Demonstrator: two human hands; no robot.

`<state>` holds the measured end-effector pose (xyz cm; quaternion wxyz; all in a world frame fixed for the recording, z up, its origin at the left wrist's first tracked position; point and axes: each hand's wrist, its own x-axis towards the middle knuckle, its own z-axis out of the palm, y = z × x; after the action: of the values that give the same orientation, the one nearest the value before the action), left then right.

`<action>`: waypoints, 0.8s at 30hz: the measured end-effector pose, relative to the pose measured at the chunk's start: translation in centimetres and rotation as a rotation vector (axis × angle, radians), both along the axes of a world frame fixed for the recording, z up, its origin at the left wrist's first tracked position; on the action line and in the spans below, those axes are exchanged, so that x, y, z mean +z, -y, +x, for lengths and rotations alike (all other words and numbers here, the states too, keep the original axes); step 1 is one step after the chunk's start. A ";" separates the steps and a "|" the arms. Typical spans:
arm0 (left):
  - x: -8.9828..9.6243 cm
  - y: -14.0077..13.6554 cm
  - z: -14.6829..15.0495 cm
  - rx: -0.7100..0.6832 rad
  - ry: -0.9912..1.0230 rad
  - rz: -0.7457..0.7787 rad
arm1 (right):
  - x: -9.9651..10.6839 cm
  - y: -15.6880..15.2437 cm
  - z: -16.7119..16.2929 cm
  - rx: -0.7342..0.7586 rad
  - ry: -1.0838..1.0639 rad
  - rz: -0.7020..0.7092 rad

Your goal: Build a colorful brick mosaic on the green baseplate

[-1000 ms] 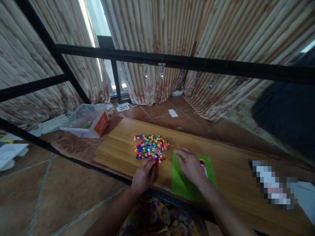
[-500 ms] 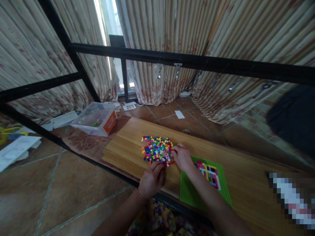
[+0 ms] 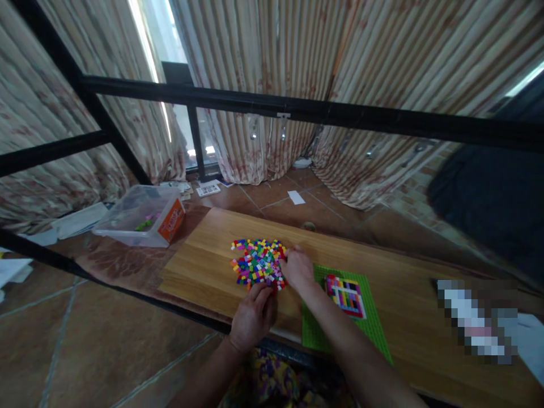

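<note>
A loose pile of small multicoloured toy bricks (image 3: 258,263) lies on a wooden board. At the pile's near edge is my left hand (image 3: 254,316), its fingers curled and pressed together; whatever they hold is too small to make out. My right hand (image 3: 298,268) reaches the pile's right edge with fingertips pinched among the bricks, and what is between them is hidden. Under my right forearm lies a green baseplate (image 3: 374,309). A flat block of coloured brick rows (image 3: 346,296) with a partly white and red border is on it, partly covered by the forearm.
The wooden board (image 3: 191,255) rests on a patterned brown surface. A clear plastic box (image 3: 131,218) with an orange label and a few pieces inside stands at the left. Black metal bars (image 3: 212,97) cross beyond the board. A blurred-out item (image 3: 471,323) is at the right.
The view has turned a little to the right, so everything appears further left. Both hands stay at the same edges of the brick pile, with only slight finger movement.
</note>
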<state>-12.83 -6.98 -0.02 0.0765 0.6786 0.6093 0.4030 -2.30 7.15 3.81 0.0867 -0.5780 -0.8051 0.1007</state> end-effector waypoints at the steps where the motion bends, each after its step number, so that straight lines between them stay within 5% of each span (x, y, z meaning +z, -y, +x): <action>1: 0.0 0.0 0.0 0.004 -0.005 0.002 | 0.1 0.1 -0.1 -0.017 0.000 -0.003; 13: 0.0 -0.3 -0.3 -0.006 -0.020 0.013 | 2.4 2.0 1.5 -0.130 -0.085 -0.001; 24: 1.1 0.0 -0.2 0.013 0.177 -0.023 | 2.0 10.1 6.1 0.004 -0.782 -0.062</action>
<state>-13.06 -6.96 1.08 0.1350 0.6355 0.6092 0.4547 3.83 -2.99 5.82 0.3694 -0.4969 -0.7089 0.3378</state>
